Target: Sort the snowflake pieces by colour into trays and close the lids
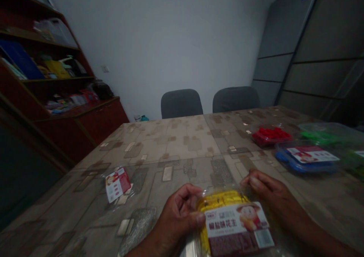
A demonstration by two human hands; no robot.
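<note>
At the near edge of the table, a clear plastic box (222, 200) holds yellow pieces that show through it. A printed label (237, 226) with a cartoon figure in a hat covers much of its front. My left hand (182, 215) grips the box's left side, thumb on top near the label. By its far right corner, my right hand (264, 188) has thumb and fingers pinched together; whether they hold anything is too blurred to tell. The box's bottom runs out of view.
An empty-looking clear package (118, 185) with a label lies at left. Toward the right stand clear boxes with red pieces (271, 133), blue pieces (307, 160) and green pieces (320, 137). Two grey chairs (182, 103) are behind the table (182, 135); a shelf unit (82, 116) stands left.
</note>
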